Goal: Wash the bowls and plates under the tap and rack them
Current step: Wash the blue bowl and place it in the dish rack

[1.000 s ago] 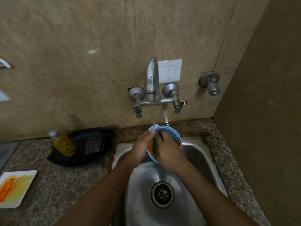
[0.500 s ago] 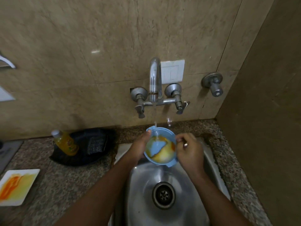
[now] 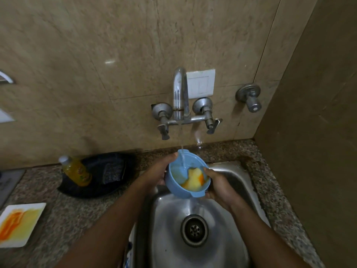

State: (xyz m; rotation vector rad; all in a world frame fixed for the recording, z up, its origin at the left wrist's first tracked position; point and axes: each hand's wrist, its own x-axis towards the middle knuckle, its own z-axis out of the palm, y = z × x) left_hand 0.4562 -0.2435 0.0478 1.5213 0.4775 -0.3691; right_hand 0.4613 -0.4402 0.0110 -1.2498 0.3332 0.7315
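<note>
Nearest: two bare forearms entering from bottom edge, converging over a stainless steel sink [image 3: 228,238]; round drain strainer [image 3: 194,230] at basin centre, basin wet. Above the back half of the basin: small blue bowl [image 3: 186,174] with lug handles, held in the air, tilted with its lower lip toward the camera; yellow and orange residue on the inside wall, part of the blue interior already showing clean. Left hand [image 3: 157,171] cupped round the bowl's left side, fingers curled behind the wall, thumb near the far rim. Right hand [image 3: 219,187] wrapped round the right side and lower edge, fingers closed against the outside. Thin water stream [image 3: 182,144] landing inside the bowl near its far wall; water spilling from the lower lip into the basin. Left, on the speckled granite surface [image 3: 63,219]: white square plate [image 3: 18,223] smeared orange and yellow, near the frame edge, well apart from the sink. Further back on the same surface: black tray [image 3: 114,184] against the wall, holding a dark scrub pad [image 3: 113,172] and a yellow liquid bottle [image 3: 76,171] with pale cap, leaning. On the beige tiled wall: chrome mixer tap [image 3: 180,97] with two lever valves, spout directly over the bowl; white switch plate [image 3: 201,85] behind the spout; separate chrome valve [image 3: 249,96] to the right. No rack identifiable in view.
</note>
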